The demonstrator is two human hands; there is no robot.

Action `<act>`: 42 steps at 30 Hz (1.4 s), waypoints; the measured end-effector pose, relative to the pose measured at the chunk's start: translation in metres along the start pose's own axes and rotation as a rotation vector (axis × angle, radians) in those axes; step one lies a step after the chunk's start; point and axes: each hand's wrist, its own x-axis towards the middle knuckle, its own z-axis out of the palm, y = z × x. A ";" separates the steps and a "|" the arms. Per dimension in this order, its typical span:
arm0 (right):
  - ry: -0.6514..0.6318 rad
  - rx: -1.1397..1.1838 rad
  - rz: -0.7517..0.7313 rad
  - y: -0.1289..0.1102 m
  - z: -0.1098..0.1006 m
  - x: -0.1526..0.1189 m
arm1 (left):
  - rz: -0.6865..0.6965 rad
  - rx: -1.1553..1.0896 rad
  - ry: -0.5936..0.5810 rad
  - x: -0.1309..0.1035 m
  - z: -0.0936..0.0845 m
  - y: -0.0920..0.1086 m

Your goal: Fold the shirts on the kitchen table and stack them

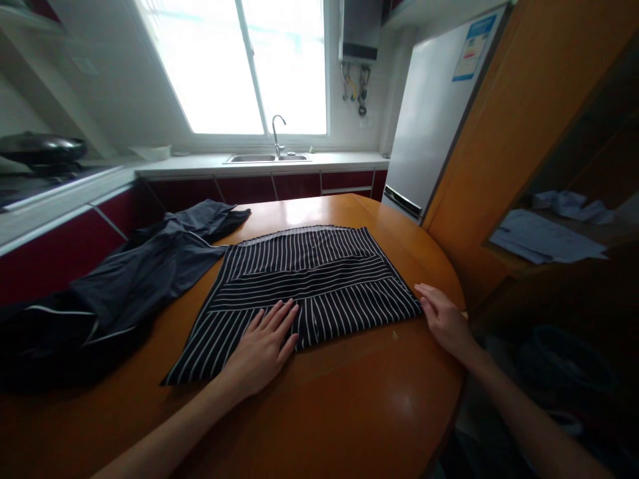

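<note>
While the striped garment (319,286) lies spread on the wooden table (369,392), the left hand (262,349) rests flat on its near edge, the fingers loosely spread and gripping nothing. The right hand (444,322) is at the garment's right corner, its fingers extended and nearly together; whether they touch the cloth, I cannot tell. Dark clothing (144,279) lies rumpled to the left, beside the striped one.
</note>
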 end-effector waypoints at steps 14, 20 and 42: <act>-0.132 0.060 -0.004 0.017 -0.012 -0.001 | 0.005 0.021 -0.013 0.001 -0.002 0.000; -0.093 0.233 -0.071 0.016 -0.015 0.011 | 0.003 0.032 -0.011 0.001 0.000 0.000; -0.232 0.365 0.073 0.022 -0.011 0.020 | 0.002 0.009 -0.018 -0.001 -0.001 0.000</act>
